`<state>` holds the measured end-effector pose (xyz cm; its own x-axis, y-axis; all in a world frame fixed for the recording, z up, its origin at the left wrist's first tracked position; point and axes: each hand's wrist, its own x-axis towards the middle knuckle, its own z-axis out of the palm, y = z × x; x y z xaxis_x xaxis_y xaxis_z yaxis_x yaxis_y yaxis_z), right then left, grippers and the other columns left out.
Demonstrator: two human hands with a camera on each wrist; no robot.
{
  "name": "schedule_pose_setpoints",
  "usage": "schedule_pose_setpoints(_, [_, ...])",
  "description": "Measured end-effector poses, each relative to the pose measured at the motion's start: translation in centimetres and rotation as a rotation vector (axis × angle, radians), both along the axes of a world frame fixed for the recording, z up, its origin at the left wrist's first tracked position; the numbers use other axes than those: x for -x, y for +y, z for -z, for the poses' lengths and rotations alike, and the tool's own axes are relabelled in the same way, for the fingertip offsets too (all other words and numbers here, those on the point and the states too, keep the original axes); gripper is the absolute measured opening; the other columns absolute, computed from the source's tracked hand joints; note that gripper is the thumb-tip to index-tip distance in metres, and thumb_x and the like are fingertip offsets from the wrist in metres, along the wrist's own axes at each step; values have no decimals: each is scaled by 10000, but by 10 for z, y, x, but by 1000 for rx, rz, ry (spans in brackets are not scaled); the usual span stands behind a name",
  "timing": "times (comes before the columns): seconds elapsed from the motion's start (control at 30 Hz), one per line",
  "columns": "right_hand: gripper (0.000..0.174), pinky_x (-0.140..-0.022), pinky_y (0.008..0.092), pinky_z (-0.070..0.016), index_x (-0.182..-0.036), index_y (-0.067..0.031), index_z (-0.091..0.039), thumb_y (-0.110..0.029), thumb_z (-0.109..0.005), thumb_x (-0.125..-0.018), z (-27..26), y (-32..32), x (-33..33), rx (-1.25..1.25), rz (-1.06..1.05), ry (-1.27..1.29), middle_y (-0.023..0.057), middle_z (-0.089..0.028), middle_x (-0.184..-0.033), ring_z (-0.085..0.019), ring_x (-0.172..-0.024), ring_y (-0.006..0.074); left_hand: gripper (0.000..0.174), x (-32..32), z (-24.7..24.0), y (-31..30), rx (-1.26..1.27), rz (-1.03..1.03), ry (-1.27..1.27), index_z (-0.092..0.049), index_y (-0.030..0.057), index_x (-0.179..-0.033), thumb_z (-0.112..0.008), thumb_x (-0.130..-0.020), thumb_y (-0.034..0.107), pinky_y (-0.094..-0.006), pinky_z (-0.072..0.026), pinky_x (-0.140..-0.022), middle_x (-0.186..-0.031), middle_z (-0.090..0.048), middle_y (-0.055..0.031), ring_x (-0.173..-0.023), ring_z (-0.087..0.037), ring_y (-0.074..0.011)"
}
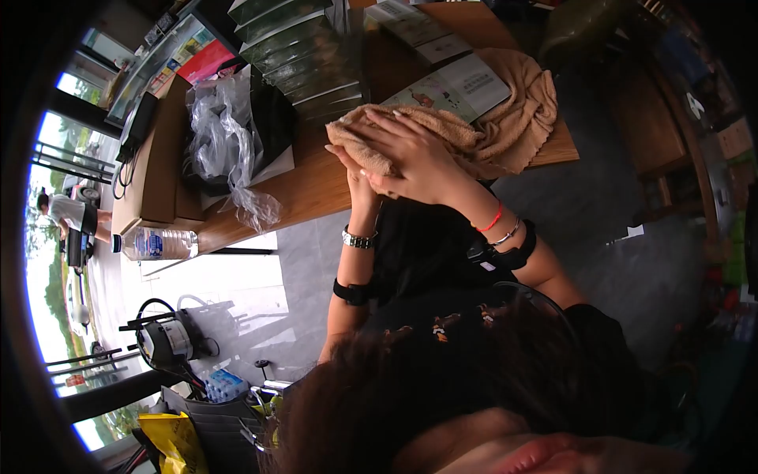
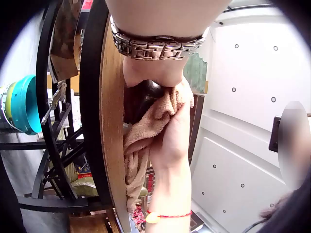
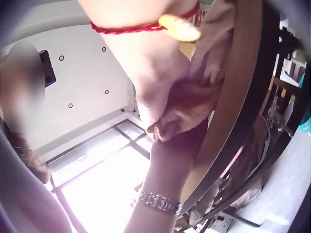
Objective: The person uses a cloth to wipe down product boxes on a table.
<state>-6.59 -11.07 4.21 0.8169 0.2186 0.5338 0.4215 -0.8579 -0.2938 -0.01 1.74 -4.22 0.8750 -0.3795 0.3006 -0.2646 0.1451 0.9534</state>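
Note:
A tan towel (image 1: 430,126) lies bunched along the table's near edge, one end folded up between the two hands. From above, my right hand (image 1: 414,158) grips that end, its fingers laid across the cloth. Beneath and to the left, my left hand (image 1: 359,178) holds the fold from the other side, most of its fingers hidden by the cloth. In the left wrist view a dark glossy thing (image 2: 153,90) shows between the left palm and the towel (image 2: 155,119); I cannot tell what it is. The right wrist view has the towel (image 3: 189,109) wrapped between both hands.
Flat printed packs (image 1: 466,87) lie on the towel and table. A stack of clear-covered sheets (image 1: 304,63) stands behind. Crumpled clear plastic (image 1: 225,134) sits left beside a cardboard box (image 1: 150,174). A water bottle (image 1: 158,243) is at the table's left corner.

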Motion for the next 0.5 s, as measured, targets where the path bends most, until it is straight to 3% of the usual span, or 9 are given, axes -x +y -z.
schedule_pose_setpoints(0.07, [648, -1178, 405, -245, -1416, -98, -469, -453, -550, -879, 7, -20, -12, -4, 75, -14, 85, -467, -1457, -340, -1407, 288, 636, -2, -22, -9, 242, 101, 202, -213, 5, -1504, -316, -1049, 438, -343, -400, -1069, -1515, -325, -146, -1343, -403, -218])
schedule_pose_setpoints(0.1, [632, -1151, 444, -282, -1426, -128, -459, -431, -567, -883, 15, -36, -20, -80, 183, -1, 84, -446, -1471, -340, -1408, 269, 614, 0, -20, -15, 46, -107, 168, -454, -60, -1308, -399, -1023, 481, -314, -404, -984, -1269, -525, -138, -1138, -514, -205])
schedule_pose_setpoints(0.17, [615, -1104, 426, -342, -1380, -113, -502, -492, -542, -897, 19, -80, -31, -11, 401, -65, 101, -496, -1419, -433, -1330, 297, 457, 3, -26, -11, 228, 50, 329, -481, -1, -1293, -512, -1005, 352, -280, -453, -941, -1233, -562, -76, -1143, -532, -146])
schedule_pose_setpoints(0.2, [630, -1109, 443, -333, -1403, -168, -487, -560, -480, -910, 15, -96, -27, -36, 557, 26, 90, -519, -1401, -440, -1326, 299, 457, 4, -27, -10, 230, 53, 332, -481, -1, -1293, -512, -1005, 352, -280, -453, -941, -1233, -562, -76, -1143, -532, -146])
schedule_pose_setpoints(0.27, [616, -1118, 443, -326, -1344, -143, -550, -577, -470, -915, 25, -139, -31, -96, 663, 61, 93, -520, -1397, -466, -1306, 291, 359, 7, -29, -10, 303, 83, 351, -534, 29, -1173, -561, -982, 332, -283, -466, -892, -1094, -578, -31, -1035, -543, -101])
schedule_pose_setpoints(0.37, [630, -1125, 438, -309, -1315, -96, -572, -574, -437, -928, 18, -162, -27, -261, 789, 296, 134, -488, -1420, -441, -1326, 300, 388, 5, -30, -10, 286, 91, 342, -506, 33, -1214, -563, -980, 337, -297, -469, -896, -1116, -566, -49, -1046, -539, -120])
schedule_pose_setpoints(0.4, [630, -1125, 438, -309, -1315, -96, -572, -574, -437, -928, 25, -163, -30, -257, 791, 297, 134, -488, -1420, -441, -1326, 300, 388, 5, -30, -12, 290, 92, 344, -506, 33, -1214, -563, -980, 337, -297, -469, -896, -1116, -566, -49, -1046, -539, -120])
schedule_pose_setpoints(0.47, [622, -1135, 458, -279, -1305, -79, -578, -555, -418, -940, 47, -160, -37, -51, 789, -7, 150, -474, -1429, -411, -1346, 320, 405, 4, -30, -17, 367, -11, 323, -464, 29, -1243, -554, -986, 330, -299, -468, -901, -1163, -533, -68, -1075, -525, -139])
schedule_pose_setpoints(0.5, [609, -1140, 493, -253, -1325, -75, -558, -531, -403, -952, 27, -128, -24, -27, 739, 105, 153, -475, -1428, -386, -1360, 345, 405, 3, -29, -18, 372, -10, 321, -464, 29, -1243, -554, -986, 330, -299, -468, -901, -1163, -533, -68, -1075, -525, -139])
